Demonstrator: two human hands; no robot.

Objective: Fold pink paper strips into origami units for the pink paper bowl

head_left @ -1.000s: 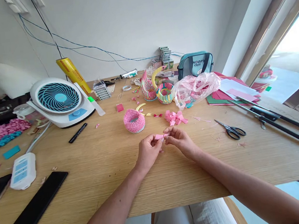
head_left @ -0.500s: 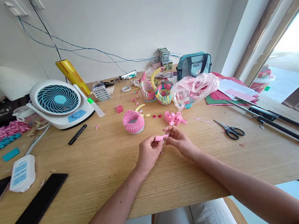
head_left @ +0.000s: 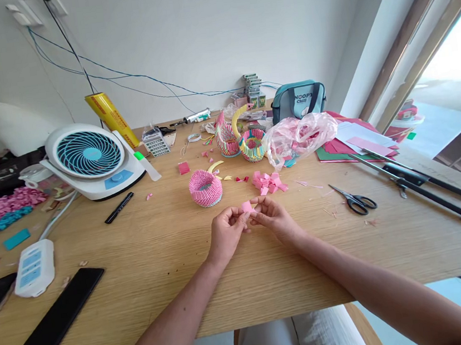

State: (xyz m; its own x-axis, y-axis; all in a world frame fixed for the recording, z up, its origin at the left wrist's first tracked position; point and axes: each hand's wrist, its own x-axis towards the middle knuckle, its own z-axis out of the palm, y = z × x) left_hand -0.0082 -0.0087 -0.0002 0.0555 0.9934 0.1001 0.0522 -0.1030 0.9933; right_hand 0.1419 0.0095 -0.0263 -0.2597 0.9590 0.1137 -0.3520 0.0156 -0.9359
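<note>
A small pink paper piece [head_left: 247,207] is pinched between the fingertips of my left hand [head_left: 228,231] and my right hand [head_left: 276,217], above the wooden table [head_left: 153,294]. Both hands are closed on it, their fingertips nearly touching. Just beyond them lies a loose pile of pink paper strips [head_left: 269,181]. A round pink basket of folded paper [head_left: 205,188] with a yellow curved neck stands to the left of the pile. Farther back are two more folded-paper baskets, one pink and white [head_left: 227,139], one multicoloured [head_left: 252,146].
Scissors [head_left: 357,202] lie at the right, near a long metal-and-black tool [head_left: 407,173]. Behind are a plastic bag [head_left: 301,136] and a blue bag [head_left: 299,101]. On the left are a fan [head_left: 89,156], a black pen [head_left: 119,207], a power strip [head_left: 34,266] and a black slab [head_left: 55,322].
The pink paper piece has turned from lying sideways to standing more upright between my fingers. Both hands have drawn slightly closer together.
</note>
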